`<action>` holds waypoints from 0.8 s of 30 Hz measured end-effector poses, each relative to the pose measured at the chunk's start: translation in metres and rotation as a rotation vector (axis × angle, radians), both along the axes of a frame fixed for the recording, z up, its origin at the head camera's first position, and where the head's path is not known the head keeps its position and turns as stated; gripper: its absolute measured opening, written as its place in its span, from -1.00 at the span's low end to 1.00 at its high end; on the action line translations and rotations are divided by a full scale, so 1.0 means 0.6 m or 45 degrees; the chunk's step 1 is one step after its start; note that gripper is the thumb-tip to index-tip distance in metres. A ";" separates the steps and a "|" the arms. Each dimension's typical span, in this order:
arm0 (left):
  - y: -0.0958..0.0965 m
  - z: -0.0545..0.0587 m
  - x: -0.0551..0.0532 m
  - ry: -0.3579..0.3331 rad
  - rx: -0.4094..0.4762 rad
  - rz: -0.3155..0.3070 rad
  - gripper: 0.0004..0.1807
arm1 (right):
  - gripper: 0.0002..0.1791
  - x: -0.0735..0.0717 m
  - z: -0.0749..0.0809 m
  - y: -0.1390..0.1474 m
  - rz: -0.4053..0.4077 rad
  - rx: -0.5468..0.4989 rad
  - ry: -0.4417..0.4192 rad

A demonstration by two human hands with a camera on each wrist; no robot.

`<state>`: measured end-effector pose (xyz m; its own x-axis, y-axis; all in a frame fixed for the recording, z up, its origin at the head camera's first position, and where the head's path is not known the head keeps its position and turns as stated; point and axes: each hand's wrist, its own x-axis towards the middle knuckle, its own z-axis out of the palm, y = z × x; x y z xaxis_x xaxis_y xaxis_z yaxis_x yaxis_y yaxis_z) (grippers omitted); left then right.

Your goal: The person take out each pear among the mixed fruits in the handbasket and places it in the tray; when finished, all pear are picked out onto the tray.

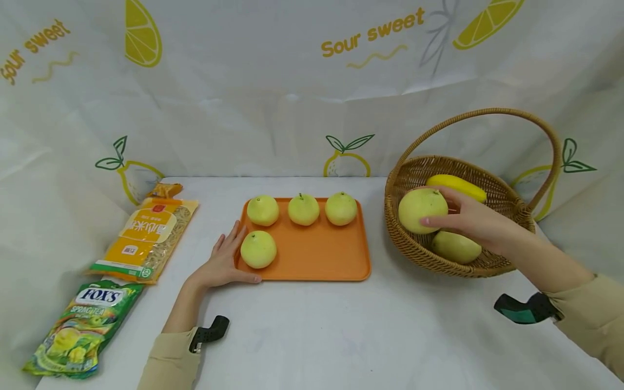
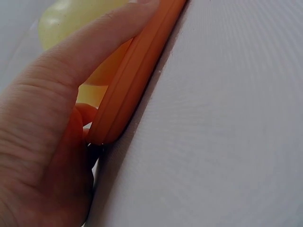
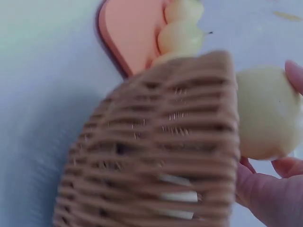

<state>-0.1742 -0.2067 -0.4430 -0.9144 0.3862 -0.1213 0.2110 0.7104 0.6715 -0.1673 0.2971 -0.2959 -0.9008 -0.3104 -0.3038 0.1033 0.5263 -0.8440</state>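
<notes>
My right hand (image 1: 468,219) grips a round yellow-green pear (image 1: 422,210) at the left side of the wicker basket (image 1: 409,246). In the right wrist view this pear (image 3: 267,113) is beside the basket's rim, with fingers and thumb about it. My left hand (image 1: 221,262) rests with spread fingers at the near left corner of an orange tray (image 1: 317,252); its thumb lies along the rim in the left wrist view. Three pears line the tray's far side, the middle one (image 1: 303,209) showing a stem. Another pear (image 1: 258,249) sits at the front left, beside my left hand.
Inside the basket lie a long yellow fruit (image 1: 457,187), perhaps a banana, and a yellow-green fruit (image 1: 456,247). A tall handle (image 1: 492,112) arches over it. At the left are a yellow food bag (image 1: 146,238) and a green FOX'S bag (image 1: 83,330). A printed cloth hangs behind.
</notes>
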 end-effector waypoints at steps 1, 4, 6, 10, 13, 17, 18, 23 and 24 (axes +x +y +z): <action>0.000 0.000 0.000 0.002 -0.001 -0.001 0.47 | -0.15 0.003 -0.002 -0.002 -0.020 -0.048 -0.018; 0.000 0.001 0.002 0.004 0.000 -0.002 0.47 | -0.19 0.010 -0.006 -0.009 -0.067 -0.180 -0.048; 0.000 0.002 0.002 0.007 0.004 -0.003 0.47 | -0.20 0.014 -0.007 -0.015 -0.083 -0.251 -0.054; 0.000 0.002 0.003 0.006 0.003 0.002 0.47 | -0.27 0.020 -0.005 -0.028 -0.084 -0.362 -0.050; 0.000 0.001 0.002 0.005 -0.002 0.005 0.47 | -0.31 0.023 -0.002 -0.041 -0.073 -0.416 -0.051; -0.001 -0.001 0.001 0.006 0.000 0.004 0.47 | -0.29 0.029 0.004 -0.061 -0.080 -0.438 -0.064; -0.001 -0.001 0.000 0.004 0.000 0.005 0.47 | -0.28 0.030 0.005 -0.066 -0.082 -0.441 -0.068; 0.000 -0.002 -0.001 -0.003 -0.008 0.014 0.46 | -0.31 0.034 0.011 -0.090 -0.043 -0.461 -0.084; 0.000 -0.002 -0.001 -0.004 -0.010 0.015 0.46 | -0.32 0.035 0.012 -0.094 -0.033 -0.470 -0.089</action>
<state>-0.1746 -0.2068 -0.4443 -0.9185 0.3745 -0.1269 0.2007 0.7181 0.6663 -0.1463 0.2407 -0.2888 -0.8908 -0.3882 -0.2363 0.1762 0.1842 -0.9670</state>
